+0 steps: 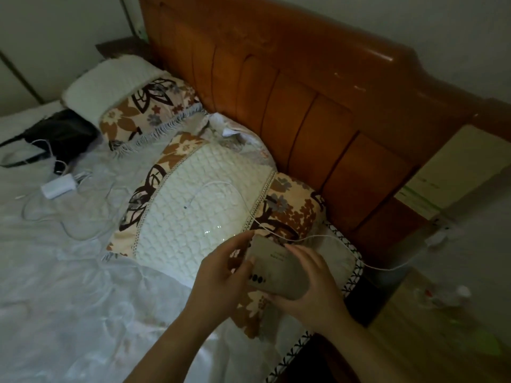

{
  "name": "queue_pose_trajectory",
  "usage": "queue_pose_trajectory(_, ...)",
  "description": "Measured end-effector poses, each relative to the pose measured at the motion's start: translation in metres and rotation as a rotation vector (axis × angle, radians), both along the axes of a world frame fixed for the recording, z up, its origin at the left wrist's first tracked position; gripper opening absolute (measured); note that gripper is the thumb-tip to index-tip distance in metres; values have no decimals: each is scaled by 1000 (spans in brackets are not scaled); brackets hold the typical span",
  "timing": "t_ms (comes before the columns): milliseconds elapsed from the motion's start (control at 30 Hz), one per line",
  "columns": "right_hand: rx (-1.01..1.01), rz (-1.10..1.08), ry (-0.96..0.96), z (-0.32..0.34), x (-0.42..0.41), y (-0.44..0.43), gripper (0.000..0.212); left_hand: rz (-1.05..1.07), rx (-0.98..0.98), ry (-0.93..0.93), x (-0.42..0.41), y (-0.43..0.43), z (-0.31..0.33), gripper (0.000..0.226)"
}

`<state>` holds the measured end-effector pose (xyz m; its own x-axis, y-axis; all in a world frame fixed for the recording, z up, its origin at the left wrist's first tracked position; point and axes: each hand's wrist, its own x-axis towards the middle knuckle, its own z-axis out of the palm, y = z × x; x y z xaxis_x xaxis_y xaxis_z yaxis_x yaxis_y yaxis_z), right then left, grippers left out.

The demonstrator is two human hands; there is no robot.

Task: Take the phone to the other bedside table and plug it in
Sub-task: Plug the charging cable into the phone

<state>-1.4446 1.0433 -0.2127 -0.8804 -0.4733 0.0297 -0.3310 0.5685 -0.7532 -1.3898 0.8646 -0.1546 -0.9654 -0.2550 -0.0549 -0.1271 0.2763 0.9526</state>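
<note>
A grey phone [272, 268] is held back side up, camera lenses toward me, over the near pillow [193, 217]. My left hand [221, 275] grips its left edge and my right hand [312, 283] holds its right side from beneath. A thin white charging cable [221, 185] loops across the pillow, its free plug end [185, 207] lying on the quilted part. The cable runs right, past the phone's top, toward the bedside table [431, 313] at the right. Whether the cable touches the phone I cannot tell.
A wooden headboard [290, 106] runs behind two floral pillows. A black bag [60, 134], a white charger block [58, 186] and loose cords lie on the white bedding at left. Small bottles [442, 297] stand on the right table. A far bedside table [121, 47] shows at upper left.
</note>
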Motion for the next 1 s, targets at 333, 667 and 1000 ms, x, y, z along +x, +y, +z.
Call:
queue_pose_trajectory(333, 76, 265, 100, 9, -58, -16, 82, -17, -397, -158, -43, -12, -4, 53)
queue_pose_trajectory(667, 116, 441, 44, -8, -117, -17, 89, 189, -221, -170, -57, -9, -25, 25)
queue_pose_trajectory(1000, 53, 418, -119, -40, -190, -92, 49, 551, -178, -248, -35, -61, -49, 26)
